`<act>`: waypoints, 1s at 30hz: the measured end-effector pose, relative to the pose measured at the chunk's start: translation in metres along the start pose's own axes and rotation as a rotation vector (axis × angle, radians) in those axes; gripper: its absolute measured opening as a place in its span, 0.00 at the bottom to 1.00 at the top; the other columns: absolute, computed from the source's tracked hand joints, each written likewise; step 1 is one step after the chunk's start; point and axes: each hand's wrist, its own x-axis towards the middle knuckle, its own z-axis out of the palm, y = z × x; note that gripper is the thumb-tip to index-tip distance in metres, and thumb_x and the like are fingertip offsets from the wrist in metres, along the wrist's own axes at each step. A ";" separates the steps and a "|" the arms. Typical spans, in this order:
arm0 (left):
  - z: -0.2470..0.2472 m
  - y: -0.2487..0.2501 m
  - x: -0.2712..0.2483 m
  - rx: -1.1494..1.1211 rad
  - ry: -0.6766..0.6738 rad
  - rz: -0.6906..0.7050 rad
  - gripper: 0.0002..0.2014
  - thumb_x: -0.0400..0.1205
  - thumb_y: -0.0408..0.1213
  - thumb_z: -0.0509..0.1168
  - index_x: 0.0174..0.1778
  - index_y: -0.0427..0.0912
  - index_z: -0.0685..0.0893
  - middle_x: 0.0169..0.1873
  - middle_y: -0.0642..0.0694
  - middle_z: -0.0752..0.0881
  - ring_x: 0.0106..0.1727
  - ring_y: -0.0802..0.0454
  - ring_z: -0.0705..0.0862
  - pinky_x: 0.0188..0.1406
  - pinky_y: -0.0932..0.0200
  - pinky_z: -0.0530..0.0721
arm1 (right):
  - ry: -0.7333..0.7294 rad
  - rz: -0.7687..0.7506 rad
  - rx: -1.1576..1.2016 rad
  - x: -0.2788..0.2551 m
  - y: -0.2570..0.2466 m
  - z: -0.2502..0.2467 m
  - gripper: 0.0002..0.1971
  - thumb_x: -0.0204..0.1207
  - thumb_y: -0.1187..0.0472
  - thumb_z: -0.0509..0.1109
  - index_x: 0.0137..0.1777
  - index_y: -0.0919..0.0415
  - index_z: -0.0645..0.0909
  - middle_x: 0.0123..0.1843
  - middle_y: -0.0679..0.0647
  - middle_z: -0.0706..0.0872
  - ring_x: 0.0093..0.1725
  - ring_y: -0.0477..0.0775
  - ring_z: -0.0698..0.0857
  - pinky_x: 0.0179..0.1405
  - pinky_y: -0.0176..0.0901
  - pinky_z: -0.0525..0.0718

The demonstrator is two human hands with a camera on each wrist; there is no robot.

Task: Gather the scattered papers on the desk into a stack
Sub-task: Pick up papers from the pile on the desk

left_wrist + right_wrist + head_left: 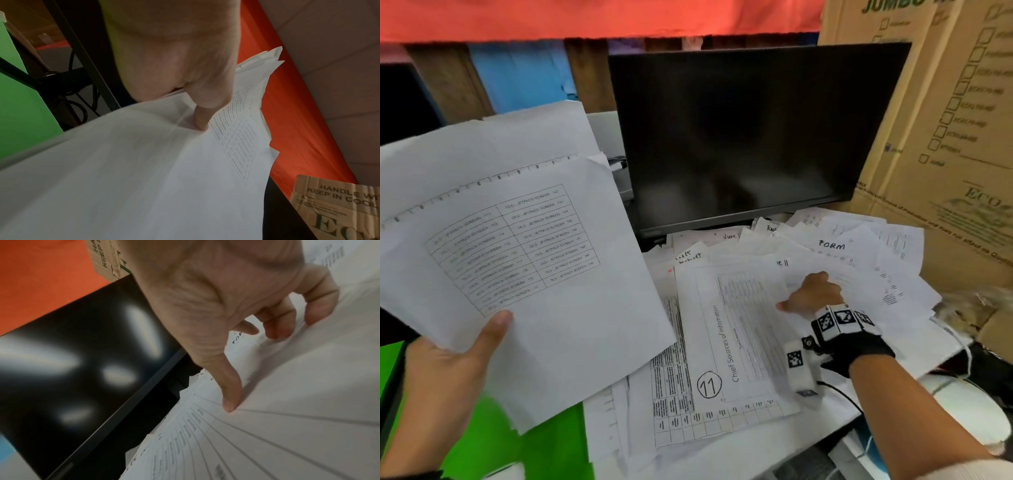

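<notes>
My left hand [455,359] holds up a bundle of white sheets [517,240] at the left, above the desk. Its thumb [201,120] presses on the top sheet, which bears a printed table; the fingers are hidden beneath. Many loose printed and handwritten papers [739,325] lie overlapping on the desk below the monitor. My right hand [804,294] reaches into the right part of the pile. It pinches one sheet [308,386] there, thumb [230,402] on top and the curled fingers tucked behind the sheet's edge.
A dark monitor [750,137] stands right behind the papers. A large cardboard box [945,137] closes off the right side. A green surface [482,445] lies below the lifted bundle at the near left. Cables and a white object [969,404] sit at the near right.
</notes>
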 end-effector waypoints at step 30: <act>-0.031 -0.015 0.009 0.013 0.049 -0.020 0.21 0.67 0.60 0.77 0.57 0.64 0.88 0.48 0.62 0.91 0.55 0.63 0.88 0.63 0.58 0.84 | 0.010 -0.375 0.606 -0.023 0.000 -0.024 0.09 0.77 0.64 0.71 0.36 0.65 0.77 0.36 0.57 0.81 0.34 0.54 0.79 0.31 0.40 0.76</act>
